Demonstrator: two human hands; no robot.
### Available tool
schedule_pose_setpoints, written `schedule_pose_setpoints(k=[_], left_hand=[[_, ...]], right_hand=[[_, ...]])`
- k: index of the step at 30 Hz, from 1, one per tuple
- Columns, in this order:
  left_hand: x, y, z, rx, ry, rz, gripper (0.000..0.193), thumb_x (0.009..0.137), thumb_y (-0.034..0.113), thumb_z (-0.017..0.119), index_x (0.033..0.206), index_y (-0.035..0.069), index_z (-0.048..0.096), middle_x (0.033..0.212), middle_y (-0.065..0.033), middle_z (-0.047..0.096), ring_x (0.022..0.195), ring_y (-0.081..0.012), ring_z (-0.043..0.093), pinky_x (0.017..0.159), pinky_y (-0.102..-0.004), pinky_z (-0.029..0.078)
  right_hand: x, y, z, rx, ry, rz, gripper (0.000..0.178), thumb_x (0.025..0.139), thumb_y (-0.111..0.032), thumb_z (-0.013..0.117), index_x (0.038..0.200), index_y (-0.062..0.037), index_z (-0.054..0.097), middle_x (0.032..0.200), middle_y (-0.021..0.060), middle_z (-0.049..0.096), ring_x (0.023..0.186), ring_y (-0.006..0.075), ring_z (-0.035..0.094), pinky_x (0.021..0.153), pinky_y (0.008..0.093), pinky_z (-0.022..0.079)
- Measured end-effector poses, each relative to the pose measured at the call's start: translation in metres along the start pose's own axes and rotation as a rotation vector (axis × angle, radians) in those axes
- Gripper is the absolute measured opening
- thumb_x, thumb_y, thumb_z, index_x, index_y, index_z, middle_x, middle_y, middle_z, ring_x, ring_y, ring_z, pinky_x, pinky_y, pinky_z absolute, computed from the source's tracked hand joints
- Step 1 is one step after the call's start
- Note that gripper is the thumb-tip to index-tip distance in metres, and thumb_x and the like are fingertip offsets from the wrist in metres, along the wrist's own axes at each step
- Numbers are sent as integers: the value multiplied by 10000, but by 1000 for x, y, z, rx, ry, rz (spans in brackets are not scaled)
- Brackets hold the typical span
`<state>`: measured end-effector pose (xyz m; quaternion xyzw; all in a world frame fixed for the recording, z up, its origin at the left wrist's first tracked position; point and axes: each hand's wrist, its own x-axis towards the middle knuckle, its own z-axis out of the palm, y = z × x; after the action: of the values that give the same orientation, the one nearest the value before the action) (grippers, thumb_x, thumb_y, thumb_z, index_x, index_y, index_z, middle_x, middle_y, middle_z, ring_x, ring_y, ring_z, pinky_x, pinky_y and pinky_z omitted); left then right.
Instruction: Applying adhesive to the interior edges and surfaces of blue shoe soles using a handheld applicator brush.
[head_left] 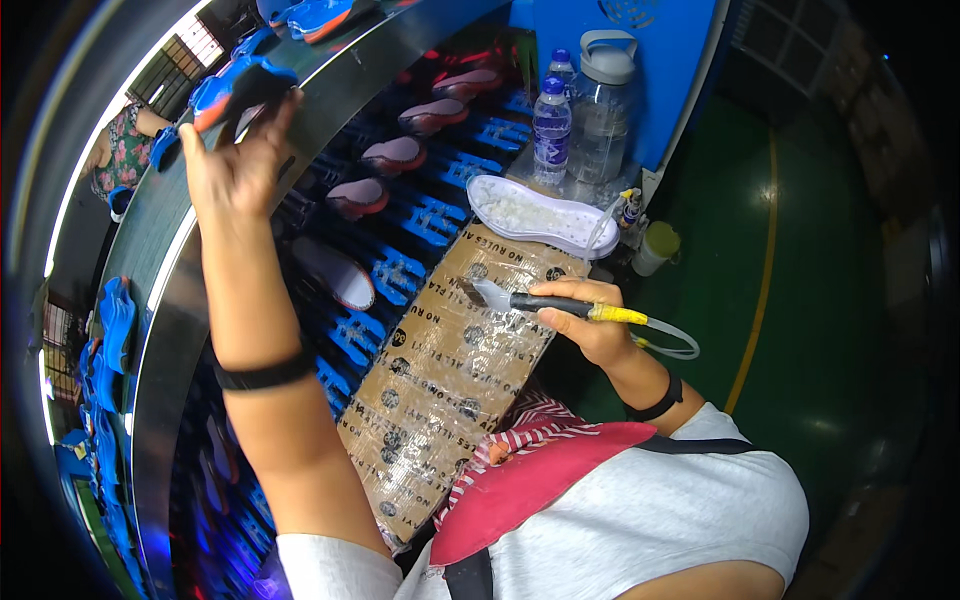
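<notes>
My left hand [238, 165] is raised at the upper left over the belt, thumb and fingers around a blue and orange shoe upper [215, 95] with a dark underside. In my right hand [590, 318] is a glue brush [560, 303] with a black handle, yellow tape and a clear tube trailing from its end. Its pale bristles sit low over a taped cardboard sheet [440, 350]. Beyond the brush lies a white shoe sole [530, 212] used like a tray, holding a whitish, lumpy material.
Left of the cardboard runs a rack of blue holders [435, 218] with several soles [395, 155]. A curved belt [150, 210] carries more blue uppers [115, 325]. Bottles [552, 130] and a large clear jug [602, 110] stand at the back. Another person [125, 150] is beyond the belt.
</notes>
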<state>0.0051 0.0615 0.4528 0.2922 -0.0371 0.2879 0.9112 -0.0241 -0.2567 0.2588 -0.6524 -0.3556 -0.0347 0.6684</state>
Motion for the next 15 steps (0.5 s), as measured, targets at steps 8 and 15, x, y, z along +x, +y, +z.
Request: schedule_pose_setpoints(k=[8,15], left_hand=[[30,33,-20,429,89,-213,776,901,397,512,1383,-58,109,1270,-333,387,1126,-446,473,898,-452,485],[7,16,4,1908,191,658,1194,609,670,692,1403,-57,176,1266,-330,442,1199,-376,461,1025,-374,327]], right_hand=[[-5,13,-5,11,-4,155,239,781,-95,683,1003,-12,656,831,86,672,707,90,599,642,227,465],[0,22,0,33,-61,243,242,792,-119,672,1016,-27,657,815,69,672,714,79,590,648,229,463]])
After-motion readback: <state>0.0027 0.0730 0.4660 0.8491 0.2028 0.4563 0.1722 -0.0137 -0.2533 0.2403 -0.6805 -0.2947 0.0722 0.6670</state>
